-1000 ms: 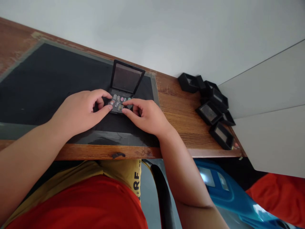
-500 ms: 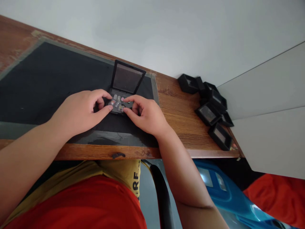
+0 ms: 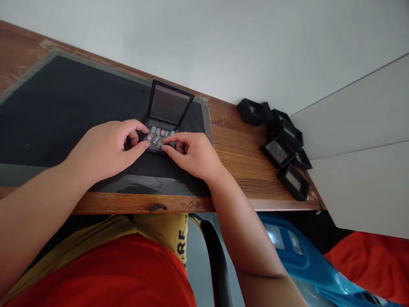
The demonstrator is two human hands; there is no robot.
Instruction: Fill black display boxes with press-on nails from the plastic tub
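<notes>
A shallow black case (image 3: 156,150) lies on the dark mat with its clear-windowed lid (image 3: 170,103) raised. Inside are several small pieces: pale rounded ones, a pink-and-white one (image 3: 163,133) and a green one at the right. My left hand (image 3: 107,147) rests at the case's left side, index finger and thumb on its edge, the other fingers curled under. My right hand (image 3: 194,154) reaches over the right front part. Its index finger and thumb are close together at a small yellowish piece (image 3: 160,145); whether they pinch it is too small to tell.
Several black open-topped boxes (image 3: 277,153) lie piled at the right end of the wooden table (image 3: 233,145), against the wall. The dark mat (image 3: 64,106) is taped down on the left. Below the right side are a blue plastic chair (image 3: 297,251) and an orange-red cloth (image 3: 377,260).
My right index finger has moved down toward the thumb, uncovering more of the pieces at the case's right. My left hand stays on the case's edge. The view has shifted slightly.
</notes>
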